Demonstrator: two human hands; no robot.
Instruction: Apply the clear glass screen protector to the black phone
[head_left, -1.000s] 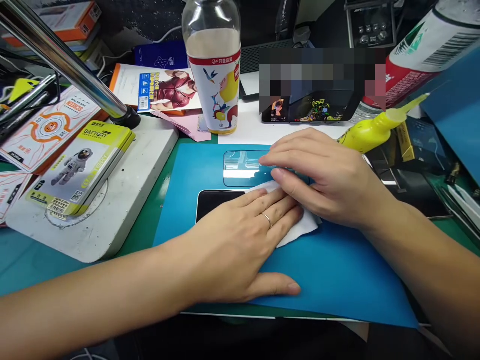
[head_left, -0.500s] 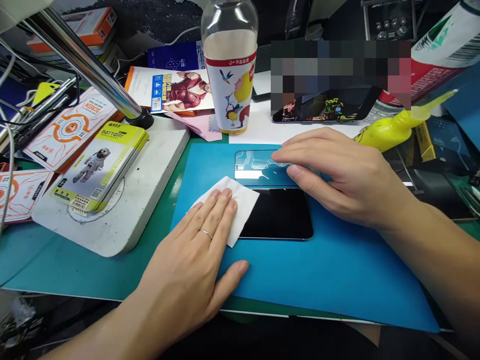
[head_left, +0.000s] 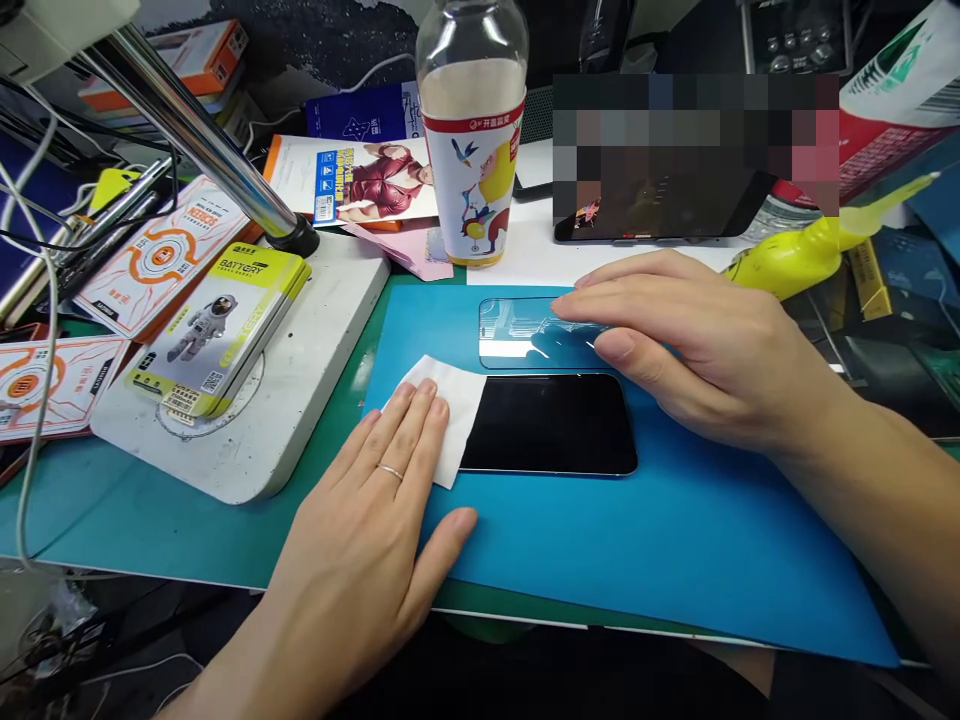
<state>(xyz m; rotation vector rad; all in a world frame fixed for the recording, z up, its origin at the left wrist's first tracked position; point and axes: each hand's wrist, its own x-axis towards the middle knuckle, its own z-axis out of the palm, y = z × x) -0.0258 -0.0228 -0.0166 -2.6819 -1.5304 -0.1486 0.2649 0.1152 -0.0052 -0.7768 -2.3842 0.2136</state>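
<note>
The scene is covered by 1 head-worn camera, facing forward and down over the desk (head_left: 187, 540) from above its near edge. The left hand (head_left: 382, 500) and right hand (head_left: 682, 340) are seen from above at close range, with their 2 forearms (head_left: 877, 490) cut off by the lower and right borders. The phone (head_left: 551, 425) is framed near the middle; the bottle (head_left: 472, 140), farther back, is cropped by the upper border.

The phone screen (head_left: 555, 425) is black, the wipe (head_left: 461, 412) plain white, the mat (head_left: 637, 560) solid blue, the clear glass (head_left: 517, 335) black-edged, the squeeze bottle (head_left: 791, 265) yellow, and the battery box (head_left: 217, 335) yellow and white with a grey astronaut print.
</note>
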